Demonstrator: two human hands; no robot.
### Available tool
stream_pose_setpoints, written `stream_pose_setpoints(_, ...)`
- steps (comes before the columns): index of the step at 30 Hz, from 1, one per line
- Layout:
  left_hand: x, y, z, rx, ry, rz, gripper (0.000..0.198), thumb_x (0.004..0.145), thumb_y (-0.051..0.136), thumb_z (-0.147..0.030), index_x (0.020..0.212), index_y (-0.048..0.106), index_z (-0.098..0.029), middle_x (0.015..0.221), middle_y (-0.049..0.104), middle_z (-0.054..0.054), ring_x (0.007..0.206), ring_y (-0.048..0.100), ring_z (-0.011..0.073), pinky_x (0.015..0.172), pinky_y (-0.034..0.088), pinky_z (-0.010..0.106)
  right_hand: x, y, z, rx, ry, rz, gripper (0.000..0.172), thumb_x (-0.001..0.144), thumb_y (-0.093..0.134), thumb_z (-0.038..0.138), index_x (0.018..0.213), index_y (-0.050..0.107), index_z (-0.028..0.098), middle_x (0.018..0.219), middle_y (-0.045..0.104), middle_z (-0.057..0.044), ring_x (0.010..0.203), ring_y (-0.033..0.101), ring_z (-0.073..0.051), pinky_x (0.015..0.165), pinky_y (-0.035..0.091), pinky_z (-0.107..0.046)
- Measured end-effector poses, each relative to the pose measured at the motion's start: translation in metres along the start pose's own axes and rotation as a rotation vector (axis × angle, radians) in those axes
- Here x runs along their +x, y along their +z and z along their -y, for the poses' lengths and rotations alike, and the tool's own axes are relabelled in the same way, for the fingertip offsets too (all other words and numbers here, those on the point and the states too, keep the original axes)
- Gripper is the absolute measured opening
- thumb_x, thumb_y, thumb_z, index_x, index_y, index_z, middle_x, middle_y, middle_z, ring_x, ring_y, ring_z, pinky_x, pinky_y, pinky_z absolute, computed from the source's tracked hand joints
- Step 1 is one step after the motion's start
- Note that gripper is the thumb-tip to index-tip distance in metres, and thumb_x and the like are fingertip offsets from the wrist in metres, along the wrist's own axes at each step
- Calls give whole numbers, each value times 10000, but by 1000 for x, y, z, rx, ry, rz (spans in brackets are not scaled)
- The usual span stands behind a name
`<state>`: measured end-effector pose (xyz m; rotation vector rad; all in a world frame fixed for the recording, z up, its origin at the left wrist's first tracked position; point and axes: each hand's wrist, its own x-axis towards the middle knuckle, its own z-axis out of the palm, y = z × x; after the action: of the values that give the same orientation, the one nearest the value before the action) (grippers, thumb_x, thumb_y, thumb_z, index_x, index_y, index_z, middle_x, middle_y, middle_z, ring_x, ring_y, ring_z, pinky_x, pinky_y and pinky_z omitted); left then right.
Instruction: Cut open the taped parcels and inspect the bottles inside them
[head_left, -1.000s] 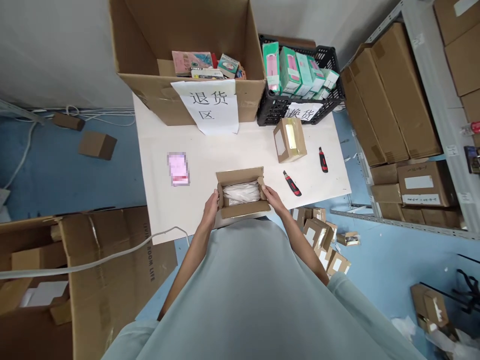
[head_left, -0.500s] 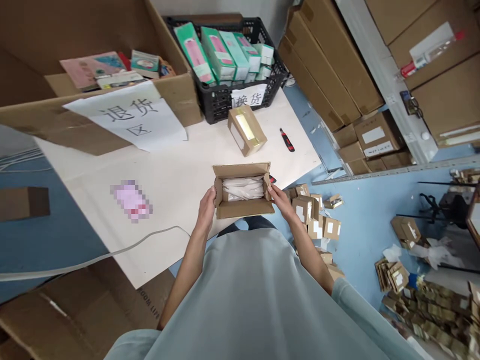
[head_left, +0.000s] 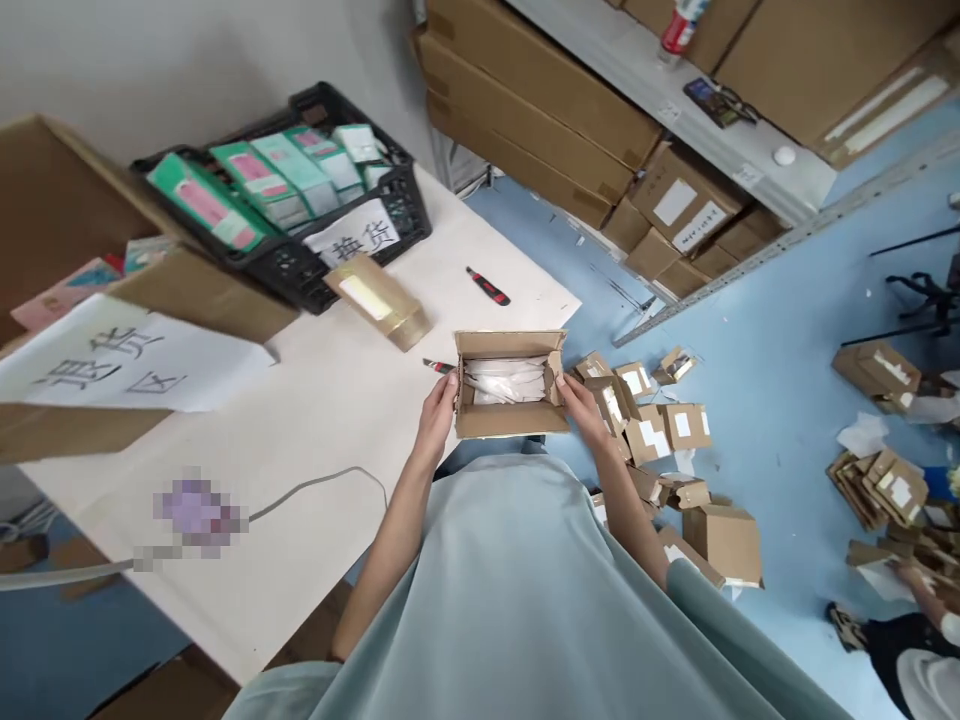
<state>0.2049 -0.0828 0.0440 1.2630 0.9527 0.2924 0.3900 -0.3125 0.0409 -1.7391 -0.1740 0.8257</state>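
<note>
Between my two hands is a small cardboard box (head_left: pixel 511 422), its flaps folded out and white packing paper (head_left: pixel 506 381) lying inside. My left hand (head_left: pixel 437 410) grips its left end, fingers mostly behind the wall. The right end is held by my right hand (head_left: pixel 582 405), thumb on the side flap. It hangs in front of my body near the table's (head_left: pixel 322 420) right edge. Just left of it lies a utility knife (head_left: pixel 439 367), partly covered by my left hand and the box. A second utility knife (head_left: pixel 487 286) and a taped carton (head_left: pixel 380 302) lie farther back.
A black crate (head_left: pixel 289 262) of green boxes and a large labelled carton (head_left: pixel 217 300) stand on the table's left. Several opened boxes (head_left: pixel 646 432) litter the blue floor at right. Shelving (head_left: pixel 697 290) with cartons stands behind. A person's arm (head_left: pixel 924 590) shows at far right.
My view has turned to the right, so the crate and carton sit farther left. Both hands still hold the open box, now beyond the table's right corner, with more floor showing.
</note>
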Motion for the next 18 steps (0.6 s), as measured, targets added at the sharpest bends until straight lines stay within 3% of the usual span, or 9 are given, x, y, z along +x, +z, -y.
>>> stream_pose_setpoints(6, 49, 156, -3, 100, 95, 171, 566, 1085, 631, -637, 1457, 774, -235, 1647, 703, 97, 1606, 577, 316, 1369, 417, 458, 16, -134, -23, 80, -31, -177, 815, 941, 697, 872, 1489, 789, 275, 1483, 798, -99, 1383, 723, -367, 1080, 651, -469)
stream_pose_setpoints(11, 66, 283, 5, 199, 73, 368, 575, 1075, 642, -649, 1443, 780, -229, 1592, 741, 112, 1536, 643, 343, 1324, 480, 493, 9, -238, -50, 18, -18, -399, 781, 987, 643, 825, 1436, 807, 207, 1397, 823, -135, 1366, 722, -373, 1146, 615, -533)
stream_pose_setpoints(14, 66, 336, 6, 277, 90, 579, 597, 1101, 605, -641, 1527, 746, -248, 1667, 689, 93, 1582, 610, 343, 1326, 483, 472, -4, -285, -65, -41, -18, -528, 769, 1023, 592, 819, 1399, 818, 187, 1422, 811, -159, 1410, 693, -392, 1189, 576, -540)
stream_pose_setpoints(18, 67, 371, 10, 426, 53, 730, 584, 1113, 584, -617, 1533, 750, -248, 1682, 677, 91, 1605, 592, 343, 1327, 484, 460, -21, -321, -87, -126, 40, -796, 876, 1008, 582, 829, 1533, 730, 143, 1571, 720, -242, 1467, 671, -424, 1210, 550, -583)
